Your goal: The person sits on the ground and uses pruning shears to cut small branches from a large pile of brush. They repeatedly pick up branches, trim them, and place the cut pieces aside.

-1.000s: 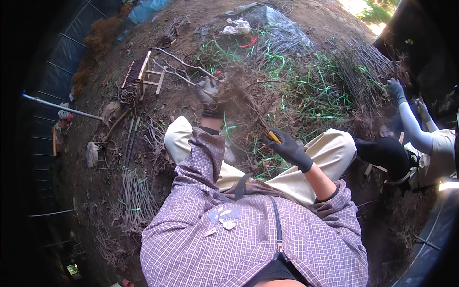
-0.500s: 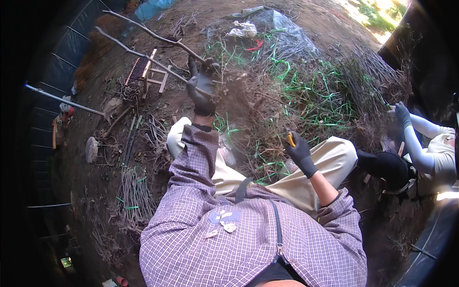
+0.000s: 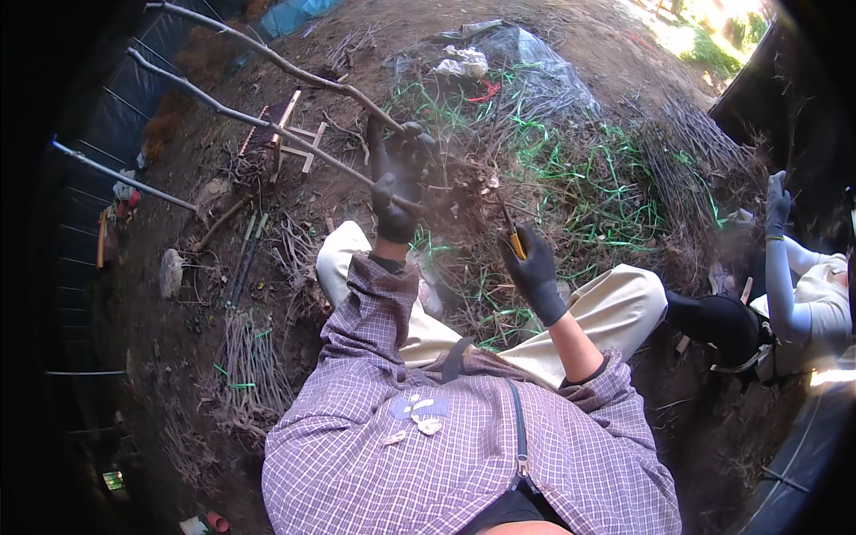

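Note:
My left hand (image 3: 399, 192), in a dark glove, is closed around a bare forked sapling (image 3: 283, 64). Its two long stems reach out to the upper left. At the other end, a tangle of brown roots (image 3: 471, 183) hangs just right of that hand. My right hand (image 3: 533, 275), gloved as well, grips pruning shears (image 3: 515, 241) with yellow-orange handles. Their dark blades point up at the roots; whether they touch cannot be made out. Green plastic strips (image 3: 580, 196) lie beyond my knees among twigs and soil.
A small wooden stool (image 3: 299, 143) stands to the upper left. Tied bundles of stems (image 3: 254, 361) lie at my left, and more stems (image 3: 678, 178) are heaped at the right. Clear plastic sheeting (image 3: 544, 67) is spread at the back. A co-worker (image 3: 794, 276) sits close on my right.
My right hand has moved left and up, bringing the shears to the roots. My left hand and the sapling have shifted slightly right. The co-worker's gloved hand has risen.

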